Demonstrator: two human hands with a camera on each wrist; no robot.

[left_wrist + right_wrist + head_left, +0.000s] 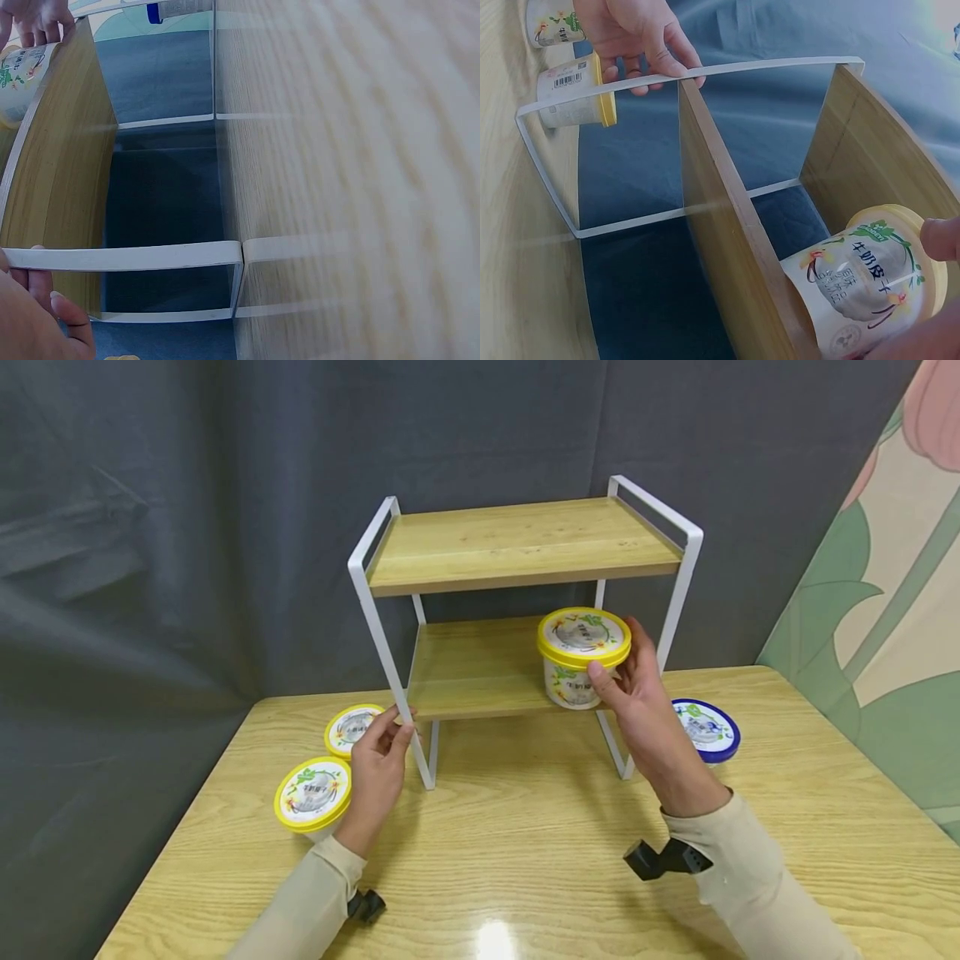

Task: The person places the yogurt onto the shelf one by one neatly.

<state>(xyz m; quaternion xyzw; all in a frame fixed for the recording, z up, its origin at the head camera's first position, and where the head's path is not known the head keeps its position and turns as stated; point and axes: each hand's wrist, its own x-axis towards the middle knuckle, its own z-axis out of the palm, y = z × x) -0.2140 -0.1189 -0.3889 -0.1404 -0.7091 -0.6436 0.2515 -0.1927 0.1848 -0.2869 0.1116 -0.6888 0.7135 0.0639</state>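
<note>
A two-tier wooden shelf (480, 664) with white metal side frames stands on the table. My right hand (651, 718) grips a yellow-lidded tub (573, 681) from its right side, at the front right of the lower board; in the right wrist view the tub (855, 277) is against that board, my thumb at its lid. My left hand (378, 777) pinches the shelf's left front upright at the height of the lower board. In the left wrist view the left hand's fingers (41, 289) curl around the white frame (127, 259).
Two yellow-lidded tubs (313, 793) (352, 728) stand left of the shelf beside my left hand. A blue-lidded tub (707, 731) is right of the shelf, partly behind my right forearm. A dark curtain (315, 460) hangs behind the table (487, 843).
</note>
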